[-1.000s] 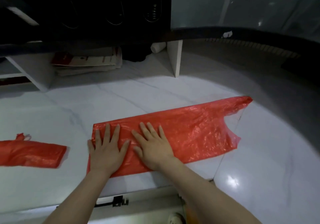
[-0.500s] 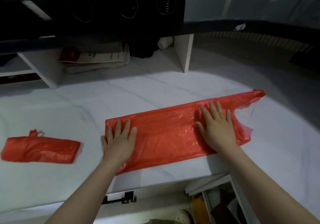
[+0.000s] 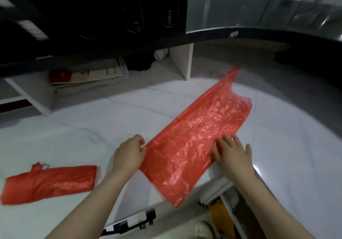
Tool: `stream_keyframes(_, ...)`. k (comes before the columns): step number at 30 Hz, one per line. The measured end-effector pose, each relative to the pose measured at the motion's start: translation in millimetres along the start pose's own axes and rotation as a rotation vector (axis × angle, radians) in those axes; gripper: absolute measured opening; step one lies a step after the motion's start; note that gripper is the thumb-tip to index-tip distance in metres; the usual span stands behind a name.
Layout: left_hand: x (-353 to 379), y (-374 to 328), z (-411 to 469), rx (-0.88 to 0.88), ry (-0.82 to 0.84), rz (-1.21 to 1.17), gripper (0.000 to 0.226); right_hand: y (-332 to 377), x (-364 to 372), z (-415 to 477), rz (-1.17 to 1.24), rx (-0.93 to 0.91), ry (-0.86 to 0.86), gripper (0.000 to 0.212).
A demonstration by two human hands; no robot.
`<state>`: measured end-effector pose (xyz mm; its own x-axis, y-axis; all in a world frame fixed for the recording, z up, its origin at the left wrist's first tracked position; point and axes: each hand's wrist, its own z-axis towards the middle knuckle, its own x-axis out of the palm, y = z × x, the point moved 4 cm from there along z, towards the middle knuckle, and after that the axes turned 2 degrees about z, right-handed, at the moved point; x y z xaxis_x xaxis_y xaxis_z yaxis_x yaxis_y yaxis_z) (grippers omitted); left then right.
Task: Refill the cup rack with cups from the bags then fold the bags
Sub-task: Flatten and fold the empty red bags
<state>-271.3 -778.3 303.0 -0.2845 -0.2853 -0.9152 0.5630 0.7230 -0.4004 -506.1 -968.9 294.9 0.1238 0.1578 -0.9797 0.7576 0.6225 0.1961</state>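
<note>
I see the red bag (image 3: 196,137) flat on the counter (image 3: 88,133), pointing to 1 o'clock. The left hand (image 3: 129,154) pinches its edge, I think to fold it. The right hand (image 3: 234,157) presses down with straight fingers to hold it still.

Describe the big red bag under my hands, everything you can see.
The red bag is thin, crinkled, glossy plastic, flattened into a long strip lying diagonally on the white counter. Its handle end points far right; its near corner overhangs the counter's front edge. The left hand pinches its left edge; the right hand presses flat on it.
</note>
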Motion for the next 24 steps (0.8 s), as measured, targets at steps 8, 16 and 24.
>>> stream_keyframes(8, 30.9, -57.2, -37.2, 0.201, 0.092, -0.227, 0.017, 2.8, 0.0, -79.2, 0.148, -0.121, -0.177, 0.044)
stream_keyframes(16, 41.6, -75.8, -69.6, 0.721, 0.004, -0.196, 0.041, -31.9, 0.7, -125.4, 0.245, -0.124, -0.222, 0.053)
stream_keyframes(24, 76.6, -83.2, -78.6, 0.945, 0.361, 0.271, 0.088, -54.7, 18.8, -114.0, 0.000, -0.171, 0.008, 0.079)
